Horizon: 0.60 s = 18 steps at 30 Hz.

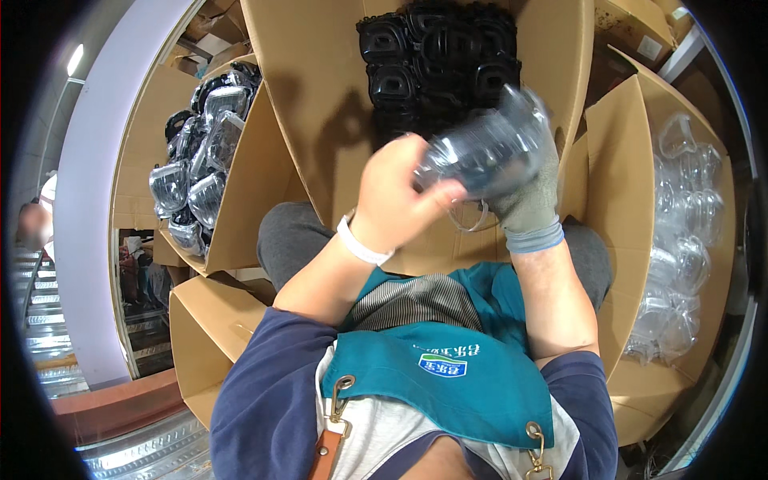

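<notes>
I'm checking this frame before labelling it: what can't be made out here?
- Head view: the clear plastic piece between the left hand and the gloved right hand is motion-blurred, so its shape and each grip are unclear.
- The black trays run past the top edge; their count is hidden.
- The clear shells in the right box bend and blur toward the rim.

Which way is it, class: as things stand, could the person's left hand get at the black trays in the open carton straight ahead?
Probably yes, but not freely. The black trays lie just beyond the left hand with nothing between them. That hand, though, is busy on the clear plastic container it shares with the gloved right hand.
</notes>
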Tool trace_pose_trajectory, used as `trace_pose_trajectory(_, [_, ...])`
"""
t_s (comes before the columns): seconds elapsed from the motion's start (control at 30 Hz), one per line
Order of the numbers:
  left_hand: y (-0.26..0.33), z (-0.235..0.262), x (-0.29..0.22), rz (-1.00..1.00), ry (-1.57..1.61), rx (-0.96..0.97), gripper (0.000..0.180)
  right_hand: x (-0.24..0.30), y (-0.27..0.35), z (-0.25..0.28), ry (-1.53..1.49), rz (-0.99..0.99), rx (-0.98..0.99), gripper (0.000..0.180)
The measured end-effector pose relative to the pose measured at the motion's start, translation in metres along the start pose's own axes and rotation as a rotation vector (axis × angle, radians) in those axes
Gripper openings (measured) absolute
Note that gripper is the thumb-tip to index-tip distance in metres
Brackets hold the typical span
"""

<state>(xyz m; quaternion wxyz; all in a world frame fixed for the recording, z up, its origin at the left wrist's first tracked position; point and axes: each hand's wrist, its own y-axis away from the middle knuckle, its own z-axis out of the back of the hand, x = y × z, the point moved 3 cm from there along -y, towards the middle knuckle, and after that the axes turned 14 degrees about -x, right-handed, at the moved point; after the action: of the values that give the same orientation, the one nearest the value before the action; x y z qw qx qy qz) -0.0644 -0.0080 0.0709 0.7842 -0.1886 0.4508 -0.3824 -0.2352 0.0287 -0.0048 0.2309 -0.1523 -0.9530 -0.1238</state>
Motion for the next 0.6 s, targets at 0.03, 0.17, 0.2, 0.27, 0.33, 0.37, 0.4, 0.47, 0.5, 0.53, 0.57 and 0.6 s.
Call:
trace_pose_trajectory(0.03, [0.0,-0.003,0.011,0.366,0.363,-0.133,0.036,0.006,0.009,-0.022,-0.143,-0.158,-0.077,0.05])
trace_pose_trajectory(0.17, [0.003,-0.017,0.035,1.197,1.19,-0.219,0.047,0.003,0.019,-0.031,-0.42,-0.401,0.28,0.063])
trace_pose_trajectory(0.2, [0.009,-0.025,0.035,1.464,1.389,-0.173,0.047,0.003,0.025,-0.036,-0.427,-0.477,0.483,0.067])
trace_pose_trajectory(0.27, [0.023,-0.037,0.026,1.794,1.466,-0.087,0.035,0.003,0.028,-0.036,-0.455,-0.483,0.506,0.071])
trace_pose_trajectory(0.33, [0.028,-0.045,0.016,1.909,1.667,-0.022,0.024,0.007,0.028,-0.038,-0.487,-0.482,0.423,0.073])
trace_pose_trajectory(0.37, [0.027,-0.046,0.014,1.911,1.669,-0.021,0.024,0.008,0.025,-0.036,-0.524,-0.473,0.461,0.074])
trace_pose_trajectory(0.4, [0.026,-0.046,0.014,1.935,1.658,-0.075,0.026,0.01,0.024,-0.035,-0.522,-0.472,0.459,0.074])
trace_pose_trajectory(0.47, [0.026,-0.047,0.015,1.958,1.649,-0.129,0.029,0.014,0.024,-0.034,-0.549,-0.494,0.494,0.072])
trace_pose_trajectory(0.5, [0.028,-0.048,0.015,1.989,1.741,-0.066,0.033,0.013,0.016,-0.024,-0.546,-0.493,0.493,0.072])
trace_pose_trajectory(0.53, [0.029,-0.049,0.016,2.016,1.83,-0.002,0.036,0.014,0.008,-0.019,-0.496,-0.347,0.608,0.066])
trace_pose_trajectory(0.57, [0.029,-0.049,0.017,2.051,1.847,0.017,0.043,0.015,0.005,-0.015,-0.443,-0.198,0.719,0.061])
trace_pose_trajectory(0.6, [0.032,-0.05,0.021,2.051,1.846,0.02,0.043,0.015,0.008,-0.007,-0.443,-0.196,0.72,0.061])
